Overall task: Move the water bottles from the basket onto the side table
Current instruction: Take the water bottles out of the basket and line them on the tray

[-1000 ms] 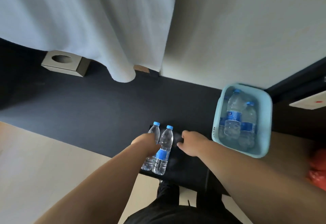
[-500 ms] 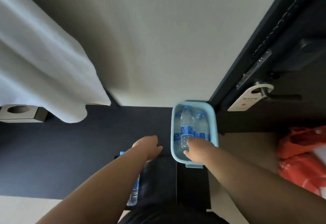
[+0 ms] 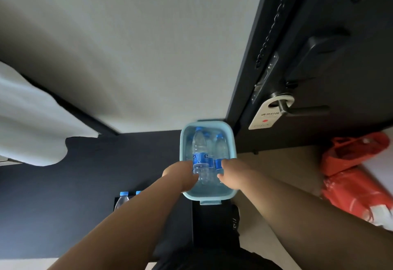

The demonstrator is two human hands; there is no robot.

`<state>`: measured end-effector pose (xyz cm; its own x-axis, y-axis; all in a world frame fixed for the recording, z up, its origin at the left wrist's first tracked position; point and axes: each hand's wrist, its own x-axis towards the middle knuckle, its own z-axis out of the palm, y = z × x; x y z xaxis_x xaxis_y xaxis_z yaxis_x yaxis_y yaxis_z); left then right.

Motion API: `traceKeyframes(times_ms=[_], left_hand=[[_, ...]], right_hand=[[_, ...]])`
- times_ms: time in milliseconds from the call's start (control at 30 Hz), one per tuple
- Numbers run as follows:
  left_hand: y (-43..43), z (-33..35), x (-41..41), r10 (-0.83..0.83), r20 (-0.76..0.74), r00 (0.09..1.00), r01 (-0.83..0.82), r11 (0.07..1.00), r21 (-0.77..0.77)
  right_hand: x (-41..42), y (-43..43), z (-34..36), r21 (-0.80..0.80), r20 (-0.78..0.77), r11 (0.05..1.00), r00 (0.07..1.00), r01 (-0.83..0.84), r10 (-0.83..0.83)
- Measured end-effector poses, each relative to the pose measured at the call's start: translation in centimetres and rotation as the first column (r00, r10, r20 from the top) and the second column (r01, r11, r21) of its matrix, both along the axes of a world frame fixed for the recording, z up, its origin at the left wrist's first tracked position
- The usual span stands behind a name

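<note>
A light-blue plastic basket (image 3: 233,142) stands on the floor by the wall and holds several clear water bottles with blue caps and labels. My left hand (image 3: 180,175) reaches into it and grips the lower part of the tallest bottle (image 3: 198,145). My right hand (image 3: 232,174) is curled round the label of a shorter bottle (image 3: 220,147) beside it. Two more bottles (image 3: 123,199) stand on the black side table (image 3: 205,223) at lower left, partly hidden behind my left forearm.
A dark door with a lever handle (image 3: 302,110) and a white hanging tag (image 3: 268,114) rises on the right. An orange plastic bag (image 3: 350,176) lies on the floor beside it. White cloth (image 3: 32,133) hangs at the left over dark carpet.
My view has swung right from the side table to the basket. Both hands left the two placed bottles, reached into the basket and took hold of bottles there.
</note>
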<state>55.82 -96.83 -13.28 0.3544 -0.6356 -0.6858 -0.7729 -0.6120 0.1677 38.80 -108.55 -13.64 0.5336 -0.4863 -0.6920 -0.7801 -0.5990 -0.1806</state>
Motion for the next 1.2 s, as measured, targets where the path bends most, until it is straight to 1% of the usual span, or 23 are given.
traceKeyframes(times_ms=[100,300,367,500,567,667,700,867,1000,1200], left_hand=[[-0.8,-1.1,-0.3,0.056,-0.018,0.998,-0.056,0.998,0.001],[-2.0,-4.9,-1.5,0.144,-0.078,0.987,-0.142,0.989,0.029],[-2.4,-6.0,-2.0,0.180,-0.058,0.982,-0.180,0.984,0.014],[-2.9,-8.1,-2.2,0.223,0.014,0.975,-0.223,0.975,0.017],[-3.1,-9.3,-2.3,0.269,0.011,0.963,-0.269,0.963,0.023],[-3.5,-10.8,-2.6,0.342,-0.003,0.940,-0.342,0.939,0.022],[-3.7,-11.3,-2.7,0.363,0.002,0.932,-0.363,0.932,0.017],[-4.6,-12.8,-3.0,0.496,0.015,0.868,-0.496,0.868,-0.009],[-5.0,-13.4,-3.1,0.608,-0.021,0.794,-0.607,0.791,-0.068],[-4.8,-13.6,-3.2,0.611,-0.016,0.792,-0.609,0.787,-0.098]], right_hand=[[0.3,-0.6,-0.8,0.004,0.010,1.000,1.000,0.005,-0.005],[1.7,-0.8,-3.3,0.024,0.034,0.991,0.991,0.131,-0.132],[2.3,-0.5,-4.4,0.039,-0.007,0.985,0.986,0.169,-0.168],[3.7,0.2,-6.6,0.102,-0.171,0.964,0.959,0.244,-0.225],[4.3,0.3,-7.3,0.097,-0.209,0.953,0.942,0.286,-0.261],[5.1,0.0,-8.0,0.073,-0.249,0.961,0.938,0.266,-0.241],[5.4,-0.1,-8.2,0.065,-0.260,0.956,0.930,0.286,-0.261],[6.8,-0.8,-9.4,0.030,-0.281,0.857,0.827,0.515,-0.487],[7.7,-1.5,-10.1,0.049,-0.267,0.730,0.714,0.681,-0.648],[7.6,-3.0,-10.8,0.123,-0.199,0.563,0.577,0.817,-0.792]])
